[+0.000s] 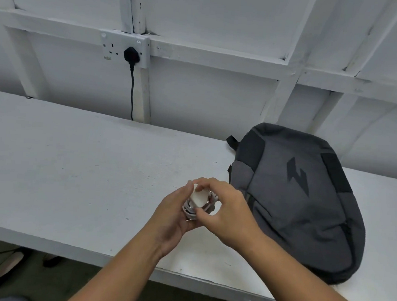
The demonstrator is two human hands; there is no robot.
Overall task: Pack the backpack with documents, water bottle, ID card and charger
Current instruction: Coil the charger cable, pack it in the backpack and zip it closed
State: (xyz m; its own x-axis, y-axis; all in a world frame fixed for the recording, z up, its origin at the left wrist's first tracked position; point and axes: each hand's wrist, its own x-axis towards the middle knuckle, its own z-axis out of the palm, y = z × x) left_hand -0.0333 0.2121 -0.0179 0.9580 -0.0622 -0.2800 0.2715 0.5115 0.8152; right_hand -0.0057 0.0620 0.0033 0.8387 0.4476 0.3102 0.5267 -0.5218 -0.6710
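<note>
White charger (197, 196) clamped between left hand (171, 222) and right hand (227, 212), backpack (300, 201) just right

Backpack (302, 201) on table (73, 164), right of hands (202, 210).

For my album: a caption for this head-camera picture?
Both hands hold a white charger with coiled cable beside a grey backpack.

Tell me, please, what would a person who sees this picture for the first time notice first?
First, the two hands near the middle: the left hand and the right hand together hold a white charger with its cable wound around it, above the white table. Next, the grey backpack lying flat on the table to the right of the hands. On the wall behind, a black plug sits in a white socket.
</note>
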